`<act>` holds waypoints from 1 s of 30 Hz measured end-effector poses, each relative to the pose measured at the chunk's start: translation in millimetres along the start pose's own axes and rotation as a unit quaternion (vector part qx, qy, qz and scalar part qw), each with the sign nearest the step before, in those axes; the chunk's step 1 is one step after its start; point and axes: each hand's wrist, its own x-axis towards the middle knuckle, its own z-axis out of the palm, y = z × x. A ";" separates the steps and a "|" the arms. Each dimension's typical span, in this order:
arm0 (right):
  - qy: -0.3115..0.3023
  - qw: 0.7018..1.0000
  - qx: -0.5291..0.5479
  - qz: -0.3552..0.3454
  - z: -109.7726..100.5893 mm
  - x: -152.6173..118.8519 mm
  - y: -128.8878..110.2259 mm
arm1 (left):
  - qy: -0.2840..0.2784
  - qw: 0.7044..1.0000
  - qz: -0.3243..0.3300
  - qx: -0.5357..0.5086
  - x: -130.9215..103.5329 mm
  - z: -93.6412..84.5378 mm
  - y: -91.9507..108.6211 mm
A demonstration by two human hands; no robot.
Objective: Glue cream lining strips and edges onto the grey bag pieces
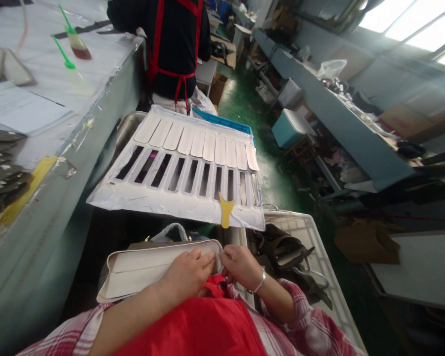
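Note:
A handbag (pixel 144 269) lies on its side close to my body, its long cream panel facing up. Its top handle (pixel 168 230), wrapped in clear film, sticks out on the far side. My left hand (pixel 193 269) rests across the panel, fingers bent and pressed together near the right end. At the rounded right edge, my right hand (pixel 241 264) is closed in a pinch on the rim. Its fingertips are partly hidden. Just beyond is a white slotted rack (pixel 152 195) with a row of cream strips (pixel 185 141) and a yellow forked tool (pixel 226 210).
A pale crate (pixel 296 222) to the right holds dark bags (pixel 285 252). On the left, a covered worktable (pixel 107 64) carries squeeze bottles (pixel 77 44) and stacked dark pieces (pixel 3 165). A person in a red-strapped apron (pixel 176 49) stands ahead. Benches line the right wall.

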 end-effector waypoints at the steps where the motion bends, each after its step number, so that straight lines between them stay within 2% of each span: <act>1: 0.014 1.000 -0.025 -0.007 0.4 -0.5 -1.7 | 0.001 1.000 0.001 0.003 0.3 0.4 -0.1; 5: 0.067 0.986 -0.143 -0.048 -0.8 -1.5 -10.9 | 0.010 1.000 0.003 0.017 1.0 2.4 -0.9; 8: 0.058 0.983 -0.163 -0.066 -2.6 -2.1 -13.2 | 0.022 1.000 0.002 0.021 0.3 2.8 -2.0; 10: 0.032 0.990 -0.123 -0.060 -3.9 -1.8 -10.5 | 0.027 1.000 0.003 0.016 -0.6 2.2 -2.9; 13: -0.026 0.999 0.005 -0.020 -6.8 0.9 -2.7 | 0.021 1.000 0.000 -0.003 -1.5 0.2 -3.8; 16: -0.095 0.986 0.132 0.018 -8.6 5.5 4.9 | 0.008 1.000 -0.004 -0.014 -1.2 -1.9 -4.1; 18: -0.100 0.984 0.149 0.017 -7.5 7.9 8.4 | 0.002 1.000 -0.001 -0.014 -0.4 -2.8 -4.1; 23: -0.011 1.000 0.021 -0.004 -2.0 7.7 7.9 | -0.013 1.000 0.003 -0.009 1.5 -4.8 -4.2; 26: 0.004 0.996 -0.076 -0.044 -4.6 5.4 0.8 | -0.022 1.000 0.001 -0.013 2.1 -5.8 -4.6; 30: 0.018 0.986 -0.147 -0.075 -9.6 4.0 -7.4 | -0.020 1.000 0.003 -0.010 2.4 -5.2 -4.6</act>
